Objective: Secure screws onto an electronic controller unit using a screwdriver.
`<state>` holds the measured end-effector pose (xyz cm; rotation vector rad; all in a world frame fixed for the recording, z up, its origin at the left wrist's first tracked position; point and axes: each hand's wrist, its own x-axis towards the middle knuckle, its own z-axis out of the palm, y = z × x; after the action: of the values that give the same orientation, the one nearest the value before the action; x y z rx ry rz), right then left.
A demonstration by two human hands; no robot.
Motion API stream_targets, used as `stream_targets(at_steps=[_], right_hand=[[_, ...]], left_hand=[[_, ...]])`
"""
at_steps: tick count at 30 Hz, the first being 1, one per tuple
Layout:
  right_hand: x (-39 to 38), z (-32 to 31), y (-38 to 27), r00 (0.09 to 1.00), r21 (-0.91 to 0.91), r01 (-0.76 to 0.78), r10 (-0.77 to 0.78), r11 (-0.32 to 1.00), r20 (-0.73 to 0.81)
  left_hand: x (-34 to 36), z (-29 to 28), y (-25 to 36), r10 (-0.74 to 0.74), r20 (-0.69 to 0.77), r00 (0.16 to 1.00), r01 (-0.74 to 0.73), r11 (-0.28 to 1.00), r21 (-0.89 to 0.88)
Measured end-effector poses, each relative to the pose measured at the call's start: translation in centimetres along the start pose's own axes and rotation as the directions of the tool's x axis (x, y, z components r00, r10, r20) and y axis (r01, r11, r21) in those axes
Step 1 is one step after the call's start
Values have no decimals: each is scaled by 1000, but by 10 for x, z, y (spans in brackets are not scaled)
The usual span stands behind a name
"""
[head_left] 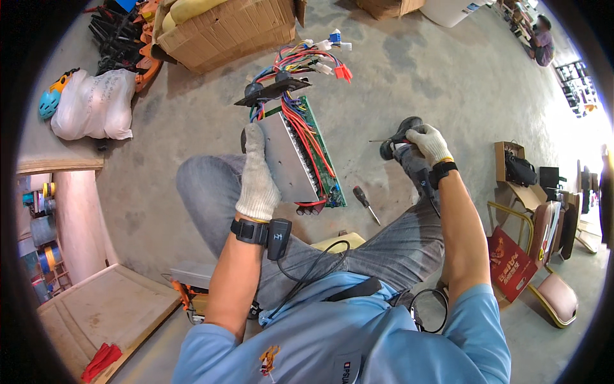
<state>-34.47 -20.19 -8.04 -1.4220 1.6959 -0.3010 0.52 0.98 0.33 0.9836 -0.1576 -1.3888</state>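
Observation:
My left hand (259,169), in a pale knit glove, is closed on the left side of a circuit board assembly (291,157). This has a flat grey metal plate, a green board and red wires along its length. Bundled cables with white, blue and red connectors (332,45) run out of its far end through a black bracket (272,91). My gloved right hand (430,143) is closed by my dark shoe (409,125), on a tool whose thin metal shaft (378,140) points left; its handle is mostly hidden. Between my legs a red-and-black screwdriver (366,205) lies on the floor.
A cardboard box (224,35) stands ahead, with a white plastic bag (94,105) and a blue-orange helmet (56,96) to its left. A wooden panel (96,313) lies near left, a red cloth on it. Chairs (555,297) and a red bag (510,262) stand right. Another person (542,45) sits far right.

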Motion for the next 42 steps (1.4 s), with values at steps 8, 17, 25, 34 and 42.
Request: stream_targets(at_steps=[8,17,25,34,42], right_hand=[[47,24,54,994,189,-110,108,976,22],[109,65,143,987,16,-126,127,992,-101],[104,102,127,989,-83,-141,143,987,22],[101,94,142,965,15,-258,258,966,-46],[101,34,111,983,-5,-171,170,985,-63]], left_hand=[[-4,10,2,-46,35,998,47,998,-34],[-2,12,1,-125,20,992,126,987,-103],[-7,17,11,-105,-119,987,99,993,-61],[-5,19,10,-158,-122,980,154,987,-39],[2,16,-1,-162,9,987,162,981,-111]])
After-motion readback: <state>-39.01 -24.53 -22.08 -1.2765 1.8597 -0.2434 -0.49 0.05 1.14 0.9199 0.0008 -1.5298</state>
